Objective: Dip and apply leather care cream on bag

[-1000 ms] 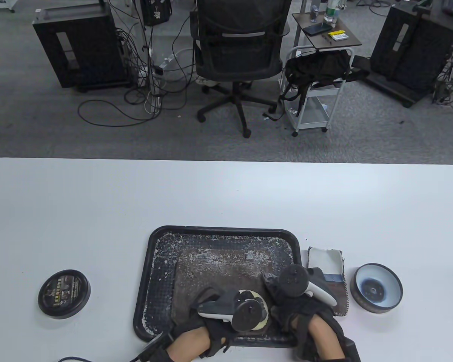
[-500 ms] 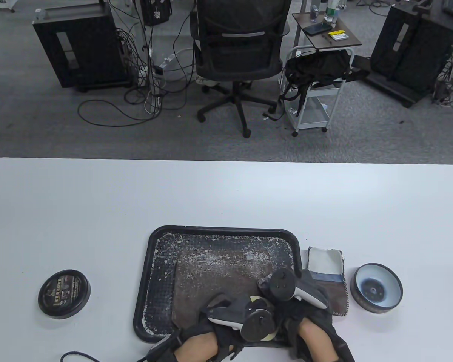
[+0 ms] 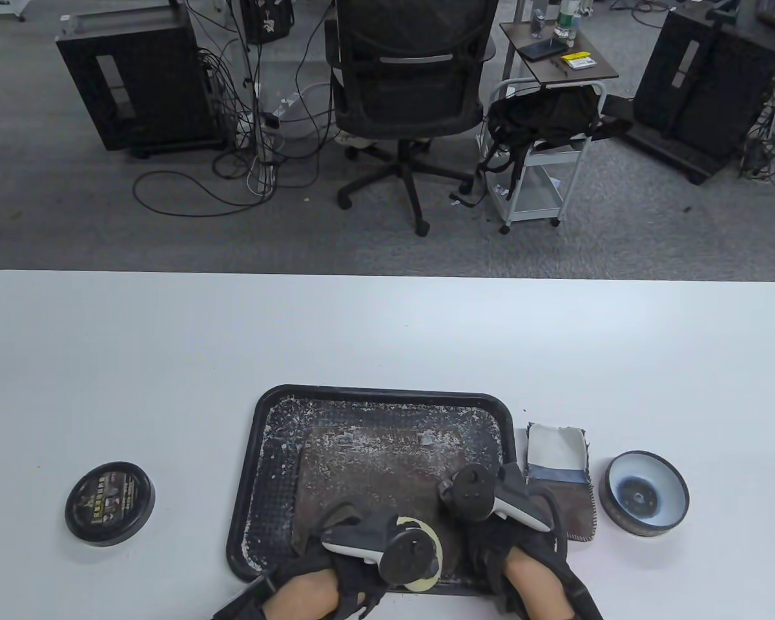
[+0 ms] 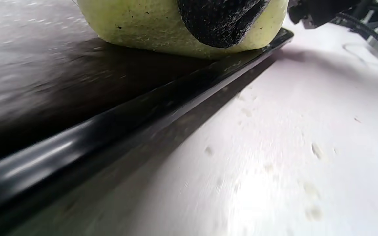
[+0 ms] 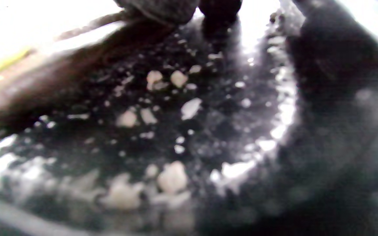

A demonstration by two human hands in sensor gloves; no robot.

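The brown leather bag [image 3: 368, 478] lay flat in the black tray [image 3: 261, 452] on the bench [image 3: 168, 361], the tray likely there to catch the white cream flecks. The left hand [image 3: 361, 549] pressed a round yellow sponge [image 4: 136, 23] onto the bag's near edge by the tray rim, a gloved fingertip curled over it, so the cream could be rubbed in. The right hand [image 3: 510, 516] rested on the bag's right side, probably steadying it; whether its fingers were curled could not be told. The open cream tin [image 3: 646, 494] sat to the right for dipping, its lid [image 3: 110, 504] well apart on the left.
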